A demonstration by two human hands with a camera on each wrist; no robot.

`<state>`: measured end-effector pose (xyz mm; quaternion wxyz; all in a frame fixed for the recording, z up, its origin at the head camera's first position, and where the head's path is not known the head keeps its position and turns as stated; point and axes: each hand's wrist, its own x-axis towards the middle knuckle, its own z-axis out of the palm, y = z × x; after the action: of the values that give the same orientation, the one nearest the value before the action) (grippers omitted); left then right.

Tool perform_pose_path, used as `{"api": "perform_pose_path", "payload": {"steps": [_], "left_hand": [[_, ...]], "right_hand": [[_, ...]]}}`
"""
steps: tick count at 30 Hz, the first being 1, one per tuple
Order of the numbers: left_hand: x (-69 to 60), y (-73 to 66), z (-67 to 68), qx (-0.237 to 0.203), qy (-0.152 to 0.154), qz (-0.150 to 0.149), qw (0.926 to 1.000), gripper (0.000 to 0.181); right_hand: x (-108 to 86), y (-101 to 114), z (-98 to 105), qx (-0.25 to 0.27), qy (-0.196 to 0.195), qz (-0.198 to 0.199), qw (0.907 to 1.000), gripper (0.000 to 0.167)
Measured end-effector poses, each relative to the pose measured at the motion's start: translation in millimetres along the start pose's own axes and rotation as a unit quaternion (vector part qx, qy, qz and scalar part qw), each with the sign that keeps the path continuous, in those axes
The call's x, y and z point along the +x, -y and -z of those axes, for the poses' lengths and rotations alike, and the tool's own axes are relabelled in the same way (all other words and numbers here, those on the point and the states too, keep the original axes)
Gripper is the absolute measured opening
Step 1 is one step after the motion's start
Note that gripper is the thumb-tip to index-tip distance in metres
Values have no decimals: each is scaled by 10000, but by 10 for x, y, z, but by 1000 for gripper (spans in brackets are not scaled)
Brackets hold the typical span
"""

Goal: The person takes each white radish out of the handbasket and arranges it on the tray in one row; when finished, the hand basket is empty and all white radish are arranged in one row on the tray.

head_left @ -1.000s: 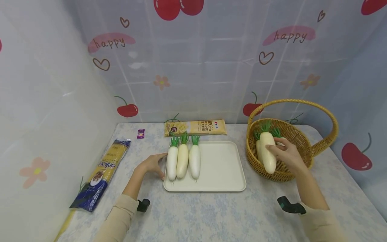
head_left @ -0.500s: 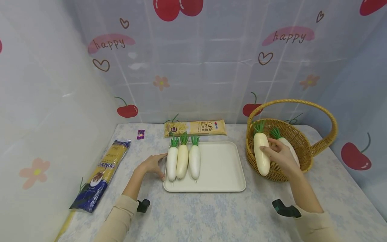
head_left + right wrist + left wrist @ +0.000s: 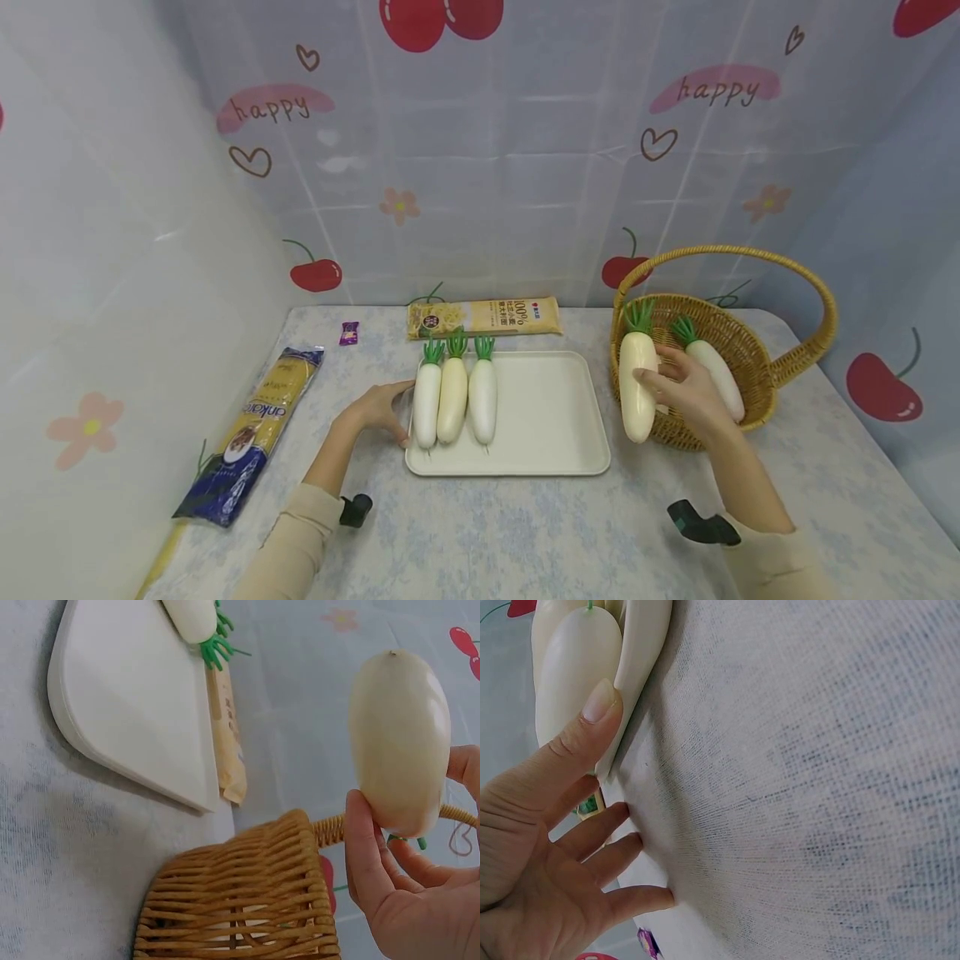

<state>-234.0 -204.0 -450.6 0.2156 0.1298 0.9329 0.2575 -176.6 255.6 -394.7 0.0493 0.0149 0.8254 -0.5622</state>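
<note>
My right hand point(image 3: 692, 393) grips a cream-white radish point(image 3: 638, 387) with green leaves, held over the left side of the wicker basket point(image 3: 767, 367). The right wrist view shows thumb and fingers around that radish point(image 3: 400, 742). Another white radish point(image 3: 716, 379) lies inside the basket. On the white tray point(image 3: 551, 412) three radishes lie side by side at the left: a white one point(image 3: 427, 404), a creamier one point(image 3: 453, 400) and a white one point(image 3: 483, 400). My left hand point(image 3: 378, 410) rests at the tray's left edge, fingers spread; the left wrist view shows that hand point(image 3: 562, 862) holding nothing.
A yellow noodle packet point(image 3: 487, 317) lies behind the tray. A blue and yellow pasta bag point(image 3: 251, 433) lies at the left, with a small purple packet point(image 3: 349, 332) beyond it. The basket's tall handle point(image 3: 813, 287) arches above it at the right.
My right hand has moved left with the cream-white radish, from above the basket's middle to its left rim, uncovering the radish inside. My left hand has stayed still.
</note>
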Motion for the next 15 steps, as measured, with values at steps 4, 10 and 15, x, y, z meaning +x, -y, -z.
{"api": "perform_pose_path", "payload": {"steps": [4, 10, 15], "left_hand": [[4, 4, 2, -14, -12, 19, 10000, 107], [0, -1, 5, 5, 28, 31, 10000, 106], [-5, -10, 9, -10, 31, 14, 10000, 106]], "right_hand": [[-4, 25, -60, 52, -20, 81, 10000, 76], [-12, 34, -146, 256, 142, 49, 9996, 76], [6, 41, -228, 290, 312, 244, 9988, 70]]}}
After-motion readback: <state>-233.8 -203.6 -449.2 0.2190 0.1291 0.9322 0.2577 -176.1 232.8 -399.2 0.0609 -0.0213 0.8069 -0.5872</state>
